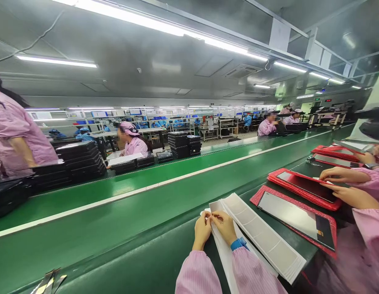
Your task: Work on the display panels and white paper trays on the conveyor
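My left hand (202, 229) and my right hand (224, 227) meet at the fingertips, both closed in a pinch. What is between the fingers is too small to make out. Under and beside them lie long white sheets (223, 257), running down toward my sleeves. A blue band (239, 243) circles my right wrist. Just right of that hand is a stack of long sheets with greyish rectangular panels (262, 232), lying at a slant on the dark green bench.
A flat screen panel (290, 214) lies on red bubble wrap at right. Beside it, a co-worker's hands (354, 196) touch another panel on red wrap (305, 188). The green conveyor (131, 208) runs beyond my bench. Black stacked trays (82, 161) line its far side. Dark strips (50, 282) lie lower left.
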Demonstrator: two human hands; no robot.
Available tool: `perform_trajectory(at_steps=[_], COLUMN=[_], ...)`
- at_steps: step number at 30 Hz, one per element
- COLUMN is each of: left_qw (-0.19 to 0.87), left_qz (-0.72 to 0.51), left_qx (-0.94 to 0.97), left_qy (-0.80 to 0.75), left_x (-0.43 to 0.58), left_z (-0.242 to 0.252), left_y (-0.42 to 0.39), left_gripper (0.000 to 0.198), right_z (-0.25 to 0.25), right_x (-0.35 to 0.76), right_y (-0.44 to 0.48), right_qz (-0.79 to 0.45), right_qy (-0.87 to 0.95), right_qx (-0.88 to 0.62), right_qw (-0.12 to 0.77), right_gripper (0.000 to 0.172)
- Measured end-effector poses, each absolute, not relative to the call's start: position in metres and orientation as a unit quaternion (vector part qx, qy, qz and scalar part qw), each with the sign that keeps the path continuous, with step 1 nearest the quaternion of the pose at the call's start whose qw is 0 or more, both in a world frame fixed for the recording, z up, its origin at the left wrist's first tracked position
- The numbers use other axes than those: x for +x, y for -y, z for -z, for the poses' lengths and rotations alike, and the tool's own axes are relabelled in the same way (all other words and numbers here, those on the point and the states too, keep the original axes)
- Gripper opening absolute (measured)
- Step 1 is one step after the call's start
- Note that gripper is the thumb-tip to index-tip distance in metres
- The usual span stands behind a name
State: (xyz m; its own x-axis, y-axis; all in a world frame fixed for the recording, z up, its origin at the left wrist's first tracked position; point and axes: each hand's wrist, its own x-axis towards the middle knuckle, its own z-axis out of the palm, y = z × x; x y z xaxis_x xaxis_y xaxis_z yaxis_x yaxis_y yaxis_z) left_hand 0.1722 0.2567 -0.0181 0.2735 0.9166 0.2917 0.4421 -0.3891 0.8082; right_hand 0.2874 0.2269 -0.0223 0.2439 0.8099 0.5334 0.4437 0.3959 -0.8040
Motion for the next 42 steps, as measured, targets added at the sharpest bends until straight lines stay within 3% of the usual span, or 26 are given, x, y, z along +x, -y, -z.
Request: perform_trajectory(at_steps=[19,33,42], left_qw=[0.327,0.356,0.407], left_qz=[-0.407,-0.493,-0.549], left_qx=[0.723,0.671,0.589], left_qy=[-0.451,-0.423,-0.432], left_x=[0.173,0.18,0.187], left_z=[0.025,0.016,0.019], left_y=[-0.261,-0.248,-0.25], left_gripper=[0.015,0.008,0.022], right_z=[0.024,0.018,0.024], right_x=[0.291,0.285,0.295], right_y=[-0.229,-0.223,-0.225], right_qz=[-0.195,-0.189,-0.19], right_qy=[0.58,0.593,0.581], right_qx=[-0.524,-0.522,-0.541], right_qw=[0.592,0.583,0.577], right_gripper=[0.035,0.032,0.035])
